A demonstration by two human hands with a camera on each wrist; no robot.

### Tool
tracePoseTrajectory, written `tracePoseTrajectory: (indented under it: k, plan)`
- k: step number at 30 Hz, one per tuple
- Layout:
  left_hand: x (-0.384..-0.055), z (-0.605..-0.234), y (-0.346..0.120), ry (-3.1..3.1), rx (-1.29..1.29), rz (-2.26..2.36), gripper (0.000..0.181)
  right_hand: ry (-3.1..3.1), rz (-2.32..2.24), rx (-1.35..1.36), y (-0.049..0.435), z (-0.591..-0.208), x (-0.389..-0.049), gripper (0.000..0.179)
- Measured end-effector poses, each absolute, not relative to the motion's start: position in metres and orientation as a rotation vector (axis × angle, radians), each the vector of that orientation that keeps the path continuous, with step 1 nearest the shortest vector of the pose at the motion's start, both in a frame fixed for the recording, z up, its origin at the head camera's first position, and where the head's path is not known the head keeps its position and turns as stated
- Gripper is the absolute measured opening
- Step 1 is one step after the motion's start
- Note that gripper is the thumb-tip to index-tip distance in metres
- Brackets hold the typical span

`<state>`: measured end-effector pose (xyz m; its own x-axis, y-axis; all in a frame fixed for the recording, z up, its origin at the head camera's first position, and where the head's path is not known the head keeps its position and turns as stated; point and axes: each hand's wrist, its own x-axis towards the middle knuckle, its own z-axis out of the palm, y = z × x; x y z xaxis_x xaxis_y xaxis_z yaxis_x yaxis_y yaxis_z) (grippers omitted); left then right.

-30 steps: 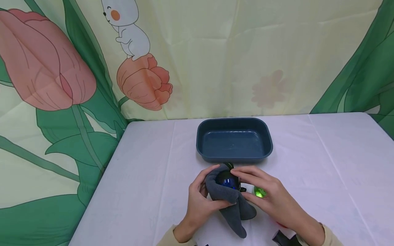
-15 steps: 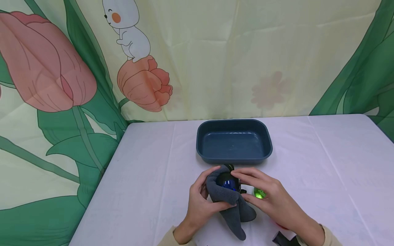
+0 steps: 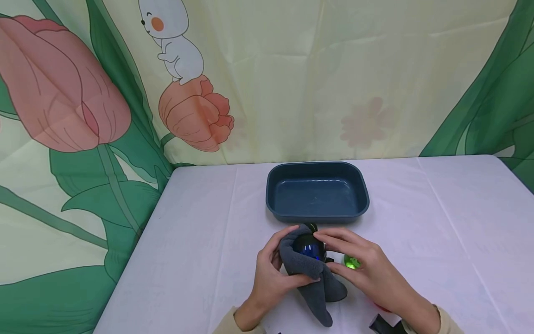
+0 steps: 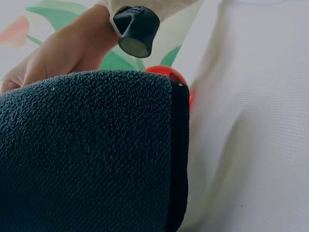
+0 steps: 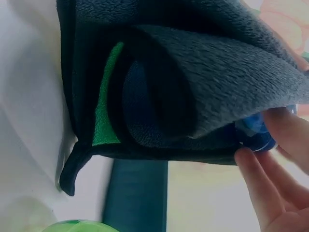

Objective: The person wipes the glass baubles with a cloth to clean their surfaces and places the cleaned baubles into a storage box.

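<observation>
A dark grey plush cloth (image 3: 306, 266) with a black edge is wrapped partly around a shiny dark blue ball (image 3: 308, 245). My left hand (image 3: 271, 278) grips the cloth from the left, its thumb across the front. From the right, my right hand (image 3: 367, 260) pinches the exposed side of the ball between thumb and fingers. The right wrist view shows fingertips on the blue ball (image 5: 256, 133) beneath a fold of the cloth (image 5: 231, 72), which also has a green patch. Cloth (image 4: 87, 150) fills much of the left wrist view and hides my left fingers.
Behind the hands stands a dark blue rectangular basin (image 3: 317, 218) on the white-covered table (image 3: 196, 260). A clear green ball (image 3: 352, 261) lies beside my right hand. A red object (image 4: 166, 72) is mostly hidden. A patterned curtain (image 3: 292, 93) hangs behind the table.
The head view has shifted very slightly. Both hands keep their hold on the cloth and ball, with almost no visible movement.
</observation>
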<state>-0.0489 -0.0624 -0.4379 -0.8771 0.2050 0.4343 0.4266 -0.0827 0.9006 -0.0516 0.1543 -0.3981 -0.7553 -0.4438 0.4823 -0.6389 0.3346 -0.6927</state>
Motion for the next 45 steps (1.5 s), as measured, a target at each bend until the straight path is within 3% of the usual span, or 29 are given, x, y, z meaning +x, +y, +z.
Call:
tracePoseTrajectory:
  k: [10, 18, 23, 29, 42, 45]
  plan:
    - [-0.0478, -0.4362, -0.0619, -2.008, -0.714, -2.076, 0.082, -2.403, 1.924, 0.910, 0.1562, -0.3991, -0.0557, 0.050]
    - [-0.0486, -0.4350, -0.0645, -1.971, -0.710, -2.063, 0.080, -2.382, 1.598, 0.965, 0.1554, -0.3966, -0.0547, 0.056]
    - [-0.0484, -0.4354, -0.0644, -1.943, -0.732, -2.073, 0.081, -2.281, 1.313, 1.130, 0.1562, -0.3949, -0.0542, 0.044]
    - [-0.0479, -0.4350, -0.0648, -1.952, -0.725, -2.074, 0.082, -2.226, 1.197, 1.210, 0.1540, -0.3944, -0.0529, 0.043]
    - [-0.0485, -0.4361, -0.0646, -1.990, -0.723, -2.056, 0.084, -2.295, 1.147, 1.088, 0.1520, -0.3956, -0.0490, 0.046]
    - [-0.0487, -0.4368, -0.0647, -1.995, -0.724, -2.056, 0.085, -2.332, 1.255, 1.026, 0.1516, -0.3971, -0.0481, 0.058]
